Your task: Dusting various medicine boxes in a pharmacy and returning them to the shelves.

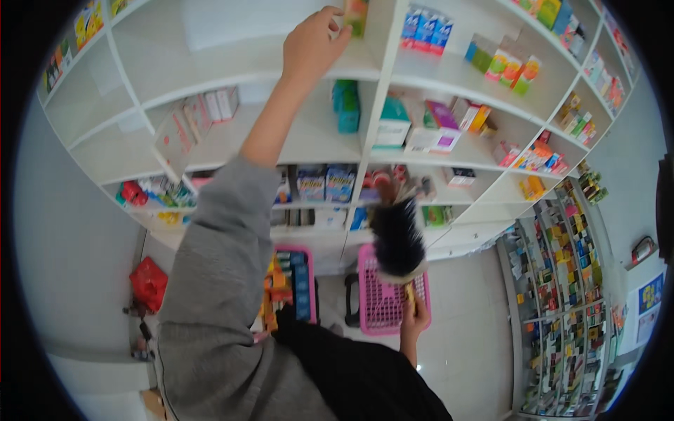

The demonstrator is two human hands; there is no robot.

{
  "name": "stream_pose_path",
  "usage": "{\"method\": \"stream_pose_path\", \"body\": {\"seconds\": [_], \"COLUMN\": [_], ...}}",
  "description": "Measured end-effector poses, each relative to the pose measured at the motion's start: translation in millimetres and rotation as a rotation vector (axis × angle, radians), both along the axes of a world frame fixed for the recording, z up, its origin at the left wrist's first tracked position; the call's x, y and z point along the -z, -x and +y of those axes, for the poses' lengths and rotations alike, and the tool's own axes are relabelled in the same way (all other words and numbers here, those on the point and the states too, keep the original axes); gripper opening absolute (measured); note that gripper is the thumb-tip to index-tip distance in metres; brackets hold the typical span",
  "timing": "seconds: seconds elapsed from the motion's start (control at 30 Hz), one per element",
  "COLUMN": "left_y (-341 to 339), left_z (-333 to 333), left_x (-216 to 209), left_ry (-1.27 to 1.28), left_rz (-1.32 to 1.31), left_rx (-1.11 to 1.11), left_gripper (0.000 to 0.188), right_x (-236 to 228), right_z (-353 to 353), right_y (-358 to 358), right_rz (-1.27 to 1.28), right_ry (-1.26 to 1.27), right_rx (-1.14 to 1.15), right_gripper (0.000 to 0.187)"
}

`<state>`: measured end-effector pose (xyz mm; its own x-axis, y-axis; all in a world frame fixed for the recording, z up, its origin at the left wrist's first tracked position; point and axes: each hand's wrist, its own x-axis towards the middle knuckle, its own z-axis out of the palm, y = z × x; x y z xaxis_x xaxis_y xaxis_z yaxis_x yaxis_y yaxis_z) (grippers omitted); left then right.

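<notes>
Head view: I see white shelves [232, 64]; a carton [358, 19] just right of the left hand [314, 42], fingers apart; right hand [415, 318] clamps a duster [398, 238].

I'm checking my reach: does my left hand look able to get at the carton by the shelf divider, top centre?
Probably yes: the left hand is raised right beside the carton, and nothing visible stands between them. Whether the fingertips touch it is hard to tell.

We face a white compartmented shelving unit [316, 144] between pale grey walls [77, 238], with a glossy light tiled floor [467, 316] and a curving display rack [562, 315] at right.
</notes>
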<state>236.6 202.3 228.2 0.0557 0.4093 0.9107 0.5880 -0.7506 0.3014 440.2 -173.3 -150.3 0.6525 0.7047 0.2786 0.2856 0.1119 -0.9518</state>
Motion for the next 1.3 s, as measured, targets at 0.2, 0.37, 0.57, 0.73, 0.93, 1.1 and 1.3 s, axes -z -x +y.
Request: {"method": "stream_pose_path", "body": {"seconds": [0.2,0.37,0.57,0.73,0.93,1.1,1.3], "left_y": [107.3,211.9,252.6,220.3,206.1,198.8,200.2], "left_z": [-165.9,-228.3,-259.5,-242.2,-225.0,-241.4,-235.3], "left_x": [233.7,389.3,508.3,567.7,606.9,620.9,616.4], "left_ry": [0.551,0.986,1.071,0.945,0.771,0.623,0.729], "left_rz": [-0.163,-0.061,0.143,0.652,0.919,0.992,0.906], "left_rx": [0.143,-0.118,-0.205,-0.084,-0.111,-0.177,0.010], "left_gripper": [0.016,0.018,0.022,0.033,0.033,0.036,0.043], "right_x": [9.9,6.5,25.8,37.6,38.6,34.6,31.2], "right_z": [-18.8,-28.2,-35.8,-60.8,-88.6,-102.1,-107.0], "right_y": [34.8,77.2,131.7,165.3,172.5,165.7,168.6], "right_rz": [0.295,0.540,0.548,0.592,0.547,0.560,0.543], "right_ry": [0.000,0.108,0.285,0.360,0.455,0.424,0.432], "right_rx": [-0.030,-0.075,-0.228,-0.307,-0.173,-0.073,-0.028], "right_gripper": [0.021,0.020,0.021,0.026,0.032,0.032,0.036]}}
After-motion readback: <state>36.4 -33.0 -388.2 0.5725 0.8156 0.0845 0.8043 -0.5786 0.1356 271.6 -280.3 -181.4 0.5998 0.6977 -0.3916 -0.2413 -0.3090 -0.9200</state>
